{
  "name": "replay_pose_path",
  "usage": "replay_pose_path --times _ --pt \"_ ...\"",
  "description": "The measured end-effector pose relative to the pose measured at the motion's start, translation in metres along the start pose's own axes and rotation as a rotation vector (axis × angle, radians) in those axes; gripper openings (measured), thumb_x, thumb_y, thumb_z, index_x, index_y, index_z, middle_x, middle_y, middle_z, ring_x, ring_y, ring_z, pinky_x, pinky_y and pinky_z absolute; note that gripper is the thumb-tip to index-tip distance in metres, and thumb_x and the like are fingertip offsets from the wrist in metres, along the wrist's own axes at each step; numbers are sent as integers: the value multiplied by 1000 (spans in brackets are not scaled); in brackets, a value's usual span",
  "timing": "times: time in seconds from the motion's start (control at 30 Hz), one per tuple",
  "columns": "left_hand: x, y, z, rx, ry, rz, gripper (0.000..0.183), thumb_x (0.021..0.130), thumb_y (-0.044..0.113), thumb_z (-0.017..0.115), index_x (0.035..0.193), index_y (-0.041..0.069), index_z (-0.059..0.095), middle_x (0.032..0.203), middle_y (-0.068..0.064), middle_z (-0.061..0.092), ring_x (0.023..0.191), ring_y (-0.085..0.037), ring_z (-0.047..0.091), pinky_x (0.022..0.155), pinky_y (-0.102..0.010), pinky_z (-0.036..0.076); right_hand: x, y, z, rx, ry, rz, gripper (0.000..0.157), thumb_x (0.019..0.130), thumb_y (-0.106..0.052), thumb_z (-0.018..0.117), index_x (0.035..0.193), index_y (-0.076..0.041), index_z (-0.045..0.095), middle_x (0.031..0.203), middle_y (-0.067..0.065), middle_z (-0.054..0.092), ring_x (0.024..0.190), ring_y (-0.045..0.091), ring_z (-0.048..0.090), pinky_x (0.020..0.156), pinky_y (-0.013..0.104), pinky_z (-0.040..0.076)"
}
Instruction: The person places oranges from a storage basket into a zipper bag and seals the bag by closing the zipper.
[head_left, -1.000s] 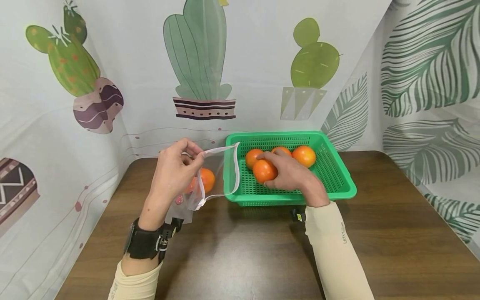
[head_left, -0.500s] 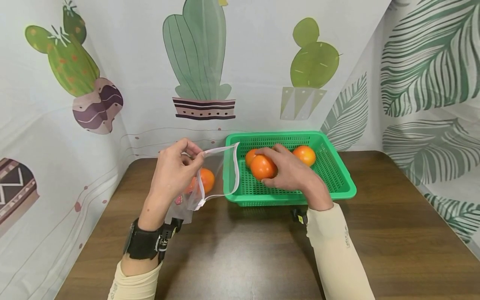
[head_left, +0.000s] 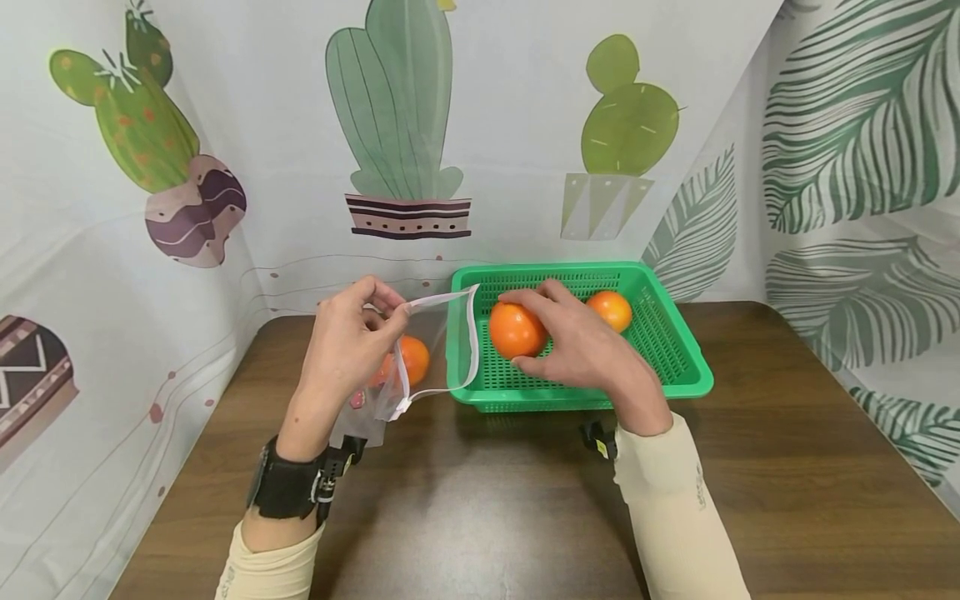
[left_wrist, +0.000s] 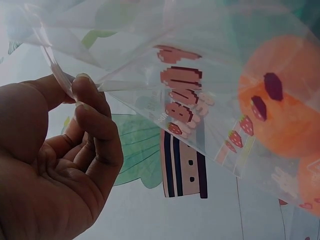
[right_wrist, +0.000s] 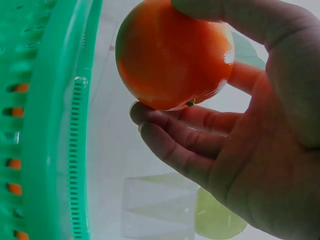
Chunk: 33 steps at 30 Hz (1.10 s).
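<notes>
Inside green basket (head_left: 540,399), tomato (head_left: 612,310), right grip (head_left: 585,342) round second tomato (head_left: 517,331), left grip (head_left: 347,337) pinching clear bag (left_wrist: 182,95) (tomatoes (left_wrist: 285,130) inside)

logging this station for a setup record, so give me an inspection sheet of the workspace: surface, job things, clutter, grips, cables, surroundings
Surface: brown wood-grain table, glare near the front.
Job's things: clear zip bag, mouth open, at least two bagged tomatoes inside; green basket holding one plainly visible loose tomato, any behind the right grip hidden.
Clutter: nothing seen.
Grips: left grip pinches the bag's edge; right grip holds another tomato over the basket.
Cables: nothing seen.
Surroundings: white backdrop printed with cacti and leaves.
</notes>
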<state>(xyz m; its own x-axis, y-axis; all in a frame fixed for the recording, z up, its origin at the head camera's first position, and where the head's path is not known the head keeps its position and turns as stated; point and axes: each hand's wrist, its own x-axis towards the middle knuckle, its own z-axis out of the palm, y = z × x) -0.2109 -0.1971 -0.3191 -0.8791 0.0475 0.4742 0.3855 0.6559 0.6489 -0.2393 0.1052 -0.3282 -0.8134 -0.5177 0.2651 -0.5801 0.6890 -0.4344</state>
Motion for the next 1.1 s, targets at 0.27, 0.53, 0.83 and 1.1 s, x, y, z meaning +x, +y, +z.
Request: replay_pose_path --times 0.27,0.53,0.83,1.1 --pt "0 1 0 8 1 1 5 98 14 73 100 12 69 83 0 71 59 -15 65 47 -27 44 -2 -8 -1 -15 28 -29 74 82 -27 90 148 -28 58 129 3 54 104 22 64 88 43 57" --pt "0 0 1 -1 -8 -4 5 99 13 72 100 10 69 85 -1 70 61 -15 66 49 -27 46 -5 -13 -3 -20 44 -60 75 82 -29 90 150 -27 58 128 4 55 108 22 62 90 42 57" --pt "0 1 -1 7 -7 -5 5 99 15 73 100 13 69 82 0 70 59 -15 65 49 -28 44 -4 -26 0 -27 37 -97 76 83 -30 90 151 -25 57 130 3 57 109 22 61 91 43 58" --pt "0 -1 0 -6 -20 -5 5 99 14 74 100 13 69 84 0 70 59 -16 65 49 -28 44 -1 -32 7 -53 53 -138 79 82 -32 92 152 -24 57 131 1 61 110 21 63 90 41 59"
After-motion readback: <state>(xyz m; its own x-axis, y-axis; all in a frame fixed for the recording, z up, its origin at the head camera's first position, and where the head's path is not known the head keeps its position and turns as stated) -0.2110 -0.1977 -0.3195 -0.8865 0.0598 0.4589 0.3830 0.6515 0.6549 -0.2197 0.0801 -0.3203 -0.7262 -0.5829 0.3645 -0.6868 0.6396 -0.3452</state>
